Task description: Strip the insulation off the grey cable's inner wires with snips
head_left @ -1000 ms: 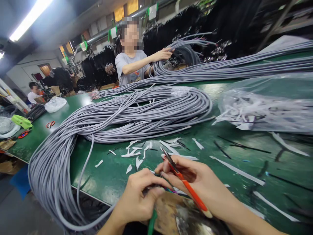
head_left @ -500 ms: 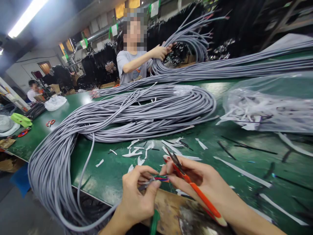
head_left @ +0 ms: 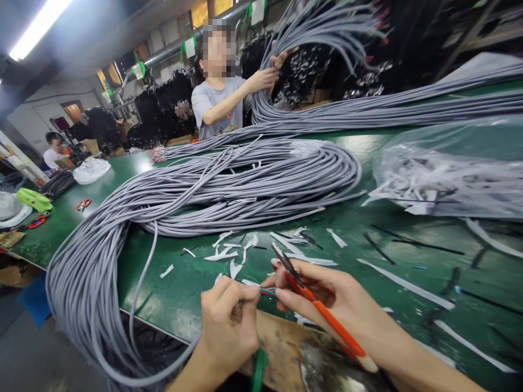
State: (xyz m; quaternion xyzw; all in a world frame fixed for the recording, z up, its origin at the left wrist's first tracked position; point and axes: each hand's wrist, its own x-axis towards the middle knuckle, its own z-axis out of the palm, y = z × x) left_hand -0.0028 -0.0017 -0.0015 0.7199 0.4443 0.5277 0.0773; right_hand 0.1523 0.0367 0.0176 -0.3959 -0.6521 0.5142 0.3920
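The left hand (head_left: 229,321) pinches the end of a single grey cable (head_left: 141,283) at the near edge of the table (head_left: 180,294), its grip clenched round the jacket so that thin coloured inner wires (head_left: 267,291) poke out towards the other hand. The right hand (head_left: 322,296) grasps orange-handled snips (head_left: 316,305) across its palm, blades pointing away, while its fingertips close on those coloured wires. The cable runs from the left hand down over the near edge in a loop and up into the big grey cable bundle (head_left: 245,182) heaped across the middle of the table.

White and black offcuts (head_left: 229,253) lie scattered just beyond the hands, which suggests many ends are already trimmed; this end looks stripped, with its inner wires being sorted, and how much of the bundle remains cannot be told.

Towards the right side a clear plastic bag (head_left: 445,174) holds more white scraps. At the far edge another person's hand (head_left: 267,76) lifts a second sheaf of grey cables (head_left: 327,27).
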